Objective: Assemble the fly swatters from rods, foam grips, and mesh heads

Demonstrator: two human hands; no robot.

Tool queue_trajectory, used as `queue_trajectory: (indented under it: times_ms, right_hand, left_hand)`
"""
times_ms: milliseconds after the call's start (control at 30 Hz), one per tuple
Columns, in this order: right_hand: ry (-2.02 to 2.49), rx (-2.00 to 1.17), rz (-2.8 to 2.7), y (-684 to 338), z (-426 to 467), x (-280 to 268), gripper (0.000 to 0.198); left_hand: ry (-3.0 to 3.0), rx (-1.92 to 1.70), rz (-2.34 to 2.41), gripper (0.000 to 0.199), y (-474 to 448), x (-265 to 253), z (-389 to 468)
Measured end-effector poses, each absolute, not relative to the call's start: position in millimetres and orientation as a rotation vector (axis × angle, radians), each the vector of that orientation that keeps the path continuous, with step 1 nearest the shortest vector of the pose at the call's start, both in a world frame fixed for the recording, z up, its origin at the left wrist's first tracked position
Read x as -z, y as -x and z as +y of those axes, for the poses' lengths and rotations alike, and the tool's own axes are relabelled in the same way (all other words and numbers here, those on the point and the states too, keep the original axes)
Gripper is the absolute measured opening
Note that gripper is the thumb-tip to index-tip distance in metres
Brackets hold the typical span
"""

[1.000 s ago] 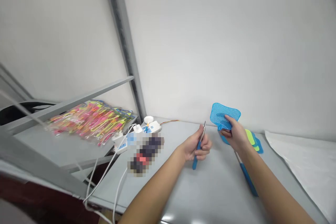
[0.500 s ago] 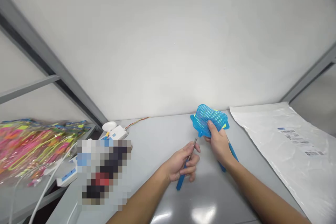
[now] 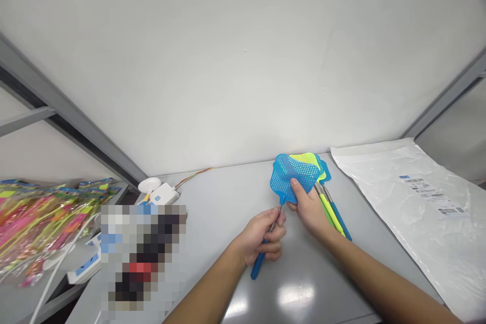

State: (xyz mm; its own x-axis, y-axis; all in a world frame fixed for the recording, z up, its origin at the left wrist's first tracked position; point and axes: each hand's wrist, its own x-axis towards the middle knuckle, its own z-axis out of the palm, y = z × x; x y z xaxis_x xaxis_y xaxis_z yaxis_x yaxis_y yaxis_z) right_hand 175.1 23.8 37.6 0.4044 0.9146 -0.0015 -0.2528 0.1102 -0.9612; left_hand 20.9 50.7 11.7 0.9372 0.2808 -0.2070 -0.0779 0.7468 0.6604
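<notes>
My left hand (image 3: 265, 237) is closed round a fly swatter handle (image 3: 258, 265), with a blue grip and a thin metal rod. The tip of the rod meets the neck of a blue mesh fly swatter head (image 3: 290, 174); whether it is fully seated I cannot tell. My right hand (image 3: 309, 207) pinches that head at its right side, thumb on top. Behind it lie several fly swatters: a yellow mesh head (image 3: 309, 161) shows, with a yellow handle (image 3: 334, 215) and a blue handle (image 3: 339, 217). My right hand and the blue head partly hide them.
A white plastic mailer (image 3: 402, 202) with labels lies at the right. On the left are a power strip (image 3: 85, 266), a white plug-in device (image 3: 164, 194) with wires, and a pixelated patch. Bagged colourful goods (image 3: 49, 228) lie on a lower shelf. A white wall (image 3: 243, 61) stands behind the table.
The rod in my left hand has come up to the neck of the blue head, closing the gap between them. The view has shifted slightly, and more of the fly swatters behind shows.
</notes>
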Motion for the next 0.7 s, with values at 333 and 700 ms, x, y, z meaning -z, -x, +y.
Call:
queue_trajectory:
  times_ms: [333,700]
  right_hand:
    - [1.023,-1.031,-0.75,-167,19,-43,0.035]
    - [0.909,-1.091,-0.803,-169,12,-49,0.036]
  left_hand:
    - [-0.862,-0.213,0.431,0.037,-16,-41,44]
    - [-0.902,-0.19,0.341,0.036,-10,-51,43]
